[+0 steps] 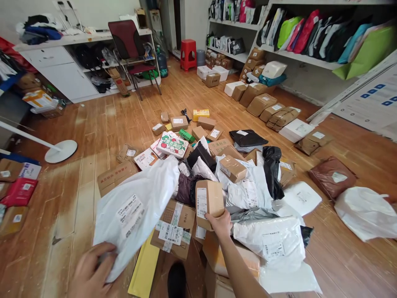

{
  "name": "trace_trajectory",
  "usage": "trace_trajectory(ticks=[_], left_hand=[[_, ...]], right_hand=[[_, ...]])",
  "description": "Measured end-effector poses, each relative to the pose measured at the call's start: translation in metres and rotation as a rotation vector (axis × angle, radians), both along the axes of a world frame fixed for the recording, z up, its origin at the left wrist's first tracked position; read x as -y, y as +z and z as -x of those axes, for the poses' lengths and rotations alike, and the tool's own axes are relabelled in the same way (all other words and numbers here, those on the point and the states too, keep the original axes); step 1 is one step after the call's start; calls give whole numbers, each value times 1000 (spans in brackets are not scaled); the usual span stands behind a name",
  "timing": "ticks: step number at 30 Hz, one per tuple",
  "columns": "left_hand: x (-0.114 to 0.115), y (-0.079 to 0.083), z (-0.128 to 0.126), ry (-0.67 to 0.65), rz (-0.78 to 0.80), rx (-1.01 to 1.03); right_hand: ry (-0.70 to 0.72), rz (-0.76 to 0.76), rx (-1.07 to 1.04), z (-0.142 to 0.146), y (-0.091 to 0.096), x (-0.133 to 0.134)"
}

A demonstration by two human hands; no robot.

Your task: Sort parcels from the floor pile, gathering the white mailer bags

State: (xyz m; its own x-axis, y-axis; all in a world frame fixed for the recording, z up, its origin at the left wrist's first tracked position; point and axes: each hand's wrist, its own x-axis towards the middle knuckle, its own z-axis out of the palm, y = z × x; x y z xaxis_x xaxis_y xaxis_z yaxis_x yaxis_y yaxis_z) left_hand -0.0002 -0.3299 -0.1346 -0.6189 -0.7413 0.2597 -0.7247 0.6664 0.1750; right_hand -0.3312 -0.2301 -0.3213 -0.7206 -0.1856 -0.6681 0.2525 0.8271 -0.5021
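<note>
My left hand grips the lower corner of a large white plastic mailer bag with a printed label, lifted over the pile. My right hand holds a small brown cardboard box with a white barcode label, fingers wrapped round its bottom edge. Both sit above a heap of parcels: brown boxes, white and black poly bags. A flat cardboard box with labels lies just under the two hands.
More boxes line the floor by the shelves at the right. A brown bag and white bag lie to the right. A fan base, a chair and a red stool stand behind. Parcels lie at the left.
</note>
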Motion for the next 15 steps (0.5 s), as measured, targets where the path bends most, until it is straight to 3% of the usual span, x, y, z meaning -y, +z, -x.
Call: trace_trajectory(ticks=[2, 5, 8, 10, 12, 15], left_hand=[[-15, -40, 1, -93, -5, 22], [-50, -125, -13, -158, -167, 234], [-85, -195, -26, -18, -489, 561], [-98, -220, -26, 112, -658, 719], [-100, -229, -20, 201, -760, 775], [-90, -236, -17, 274, -841, 614]], right_hand=[[-12, -5, 67, -2, 3, -6], [-96, 53, 70, -1, 11, -36], [-156, 13, -90, 2, 23, -73], [-111, -52, -137, 2, 27, -89], [-16, -63, -159, 0, 26, -91], [225, 5, -242, -5, 16, -68]])
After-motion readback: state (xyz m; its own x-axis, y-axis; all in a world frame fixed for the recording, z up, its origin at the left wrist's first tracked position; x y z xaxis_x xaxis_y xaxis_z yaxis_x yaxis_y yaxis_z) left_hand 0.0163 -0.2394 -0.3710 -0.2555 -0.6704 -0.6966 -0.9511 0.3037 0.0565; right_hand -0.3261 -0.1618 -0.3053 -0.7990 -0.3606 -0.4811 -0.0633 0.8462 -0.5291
